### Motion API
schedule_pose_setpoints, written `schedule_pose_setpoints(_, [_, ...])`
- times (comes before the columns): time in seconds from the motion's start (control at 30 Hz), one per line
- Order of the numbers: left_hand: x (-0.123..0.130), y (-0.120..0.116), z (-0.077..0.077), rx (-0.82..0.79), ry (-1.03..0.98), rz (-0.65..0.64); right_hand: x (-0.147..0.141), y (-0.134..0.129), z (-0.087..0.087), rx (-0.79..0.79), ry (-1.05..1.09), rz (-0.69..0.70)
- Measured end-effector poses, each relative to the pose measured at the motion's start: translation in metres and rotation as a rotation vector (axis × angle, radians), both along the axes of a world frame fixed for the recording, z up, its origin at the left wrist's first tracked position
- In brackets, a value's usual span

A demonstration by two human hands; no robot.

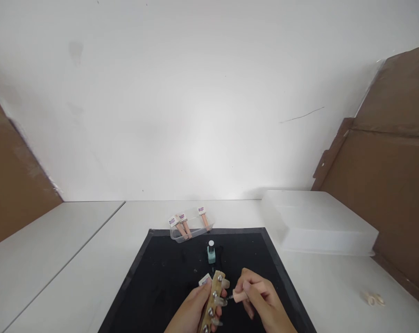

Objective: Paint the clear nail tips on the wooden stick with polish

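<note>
My left hand [195,305] is wrapped round a wooden strip [209,303] with several round metal studs and clear nail-shaped tips sticking out to its right. A small white label [205,279] shows beside the left thumb. Between the fingers of my right hand [260,298] is a pale pink handle [239,296]; its thin dark end points left, close to one clear tip [220,301]. Whether it touches the tip cannot be made out. Just beyond the strip, a teal bottle [211,255] with a white-topped cap stands upright on the black mat [161,277].
Behind the mat's far edge, a clear tray [177,238] holds pink sticks [205,221] with white labels. A white translucent box [327,236] sits at the right. Small beige rings [370,299] lie at the far right. Brown cardboard panels [397,185] flank both sides.
</note>
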State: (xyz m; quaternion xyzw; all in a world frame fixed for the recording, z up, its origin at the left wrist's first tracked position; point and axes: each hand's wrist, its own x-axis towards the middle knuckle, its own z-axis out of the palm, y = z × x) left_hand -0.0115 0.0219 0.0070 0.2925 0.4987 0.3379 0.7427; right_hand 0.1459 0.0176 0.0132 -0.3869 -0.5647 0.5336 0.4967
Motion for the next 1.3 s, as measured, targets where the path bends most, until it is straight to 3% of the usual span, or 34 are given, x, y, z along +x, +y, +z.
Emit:
schedule_pose_setpoints(0.23, [0.001,-0.001,0.000,-0.003,0.016,0.028,0.001,-0.003,-0.001,0.140,-0.014,0.124])
schedule_pose_setpoints(0.5, [0.001,-0.001,-0.004,0.006,0.015,0.021,0.000,-0.002,0.001,0.080,-0.084,0.013])
schedule_pose_setpoints(0.77, [0.001,0.000,0.002,0.028,0.003,0.011,0.000,-0.006,0.012,0.291,-0.087,0.092])
schedule_pose_setpoints(0.97, [0.000,-0.002,0.001,0.004,-0.003,0.012,0.000,-0.006,0.016,0.201,-0.114,0.008])
schedule_pose_setpoints(1.3, [0.001,0.001,0.001,0.024,-0.013,0.014,-0.001,-0.007,0.019,0.309,-0.122,0.052])
